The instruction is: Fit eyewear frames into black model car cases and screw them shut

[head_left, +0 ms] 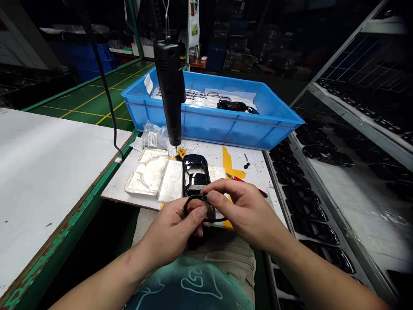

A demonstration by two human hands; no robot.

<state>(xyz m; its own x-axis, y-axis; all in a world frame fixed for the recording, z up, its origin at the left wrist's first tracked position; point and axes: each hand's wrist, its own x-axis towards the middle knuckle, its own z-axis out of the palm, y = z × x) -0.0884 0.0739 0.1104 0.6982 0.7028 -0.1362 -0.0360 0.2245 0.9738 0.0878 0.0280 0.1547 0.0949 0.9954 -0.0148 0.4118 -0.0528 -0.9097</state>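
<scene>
Both hands meet over the near edge of a small white work board (254, 170). My left hand (176, 228) pinches a thin black curved plastic frame piece (193, 200) from below, thumb on top. My right hand (240, 206) grips the same piece from the right with curled fingers. Just beyond the hands a glossy dark toy car body (195, 172) lies on a metal fixture (171, 181). A black electric screwdriver (170, 86) hangs tip-down above the board, untouched.
A blue plastic bin (226, 125) with bagged parts stands behind the board. A sloped rack (309, 211) at the right carries several black car shells. A white table (38, 172) with a green edge lies left. Red-handled tool (240, 180) and a yellow tape strip rest on the board.
</scene>
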